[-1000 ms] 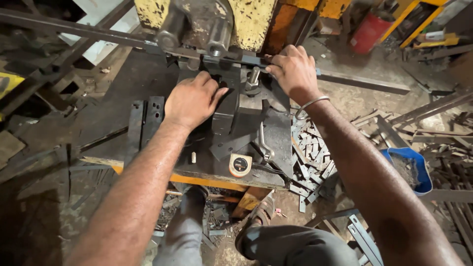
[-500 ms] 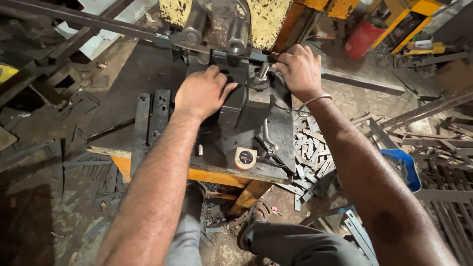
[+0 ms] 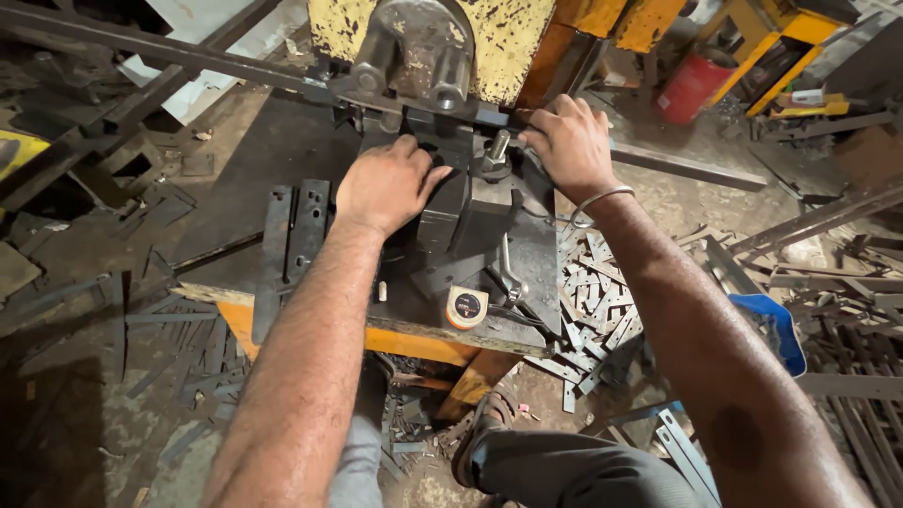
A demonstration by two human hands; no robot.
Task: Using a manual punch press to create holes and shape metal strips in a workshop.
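Observation:
A long flat steel bar (image 3: 188, 58) runs from the upper left under the head of a yellow press machine (image 3: 513, 38) and out to the right (image 3: 687, 167). My right hand (image 3: 567, 141) grips the bar just right of the press, beside an upright bolt (image 3: 496, 150). My left hand (image 3: 386, 183) lies palm down on the black die block (image 3: 442, 221) below the press head. Its fingers curl over the block's far edge. What lies under the fingertips is hidden.
On the dark work table (image 3: 273, 141) lie two slotted flat plates (image 3: 292, 230), a wrench (image 3: 508, 273) and a round tape measure (image 3: 467, 308). Several cut metal strips (image 3: 593, 310) litter the floor at right, near a blue tub (image 3: 781, 334). A red cylinder (image 3: 691, 89) stands behind.
Both hands stay where they were on the bar and the die block. The left hand has edged slightly toward the press, and the view has shifted a little.

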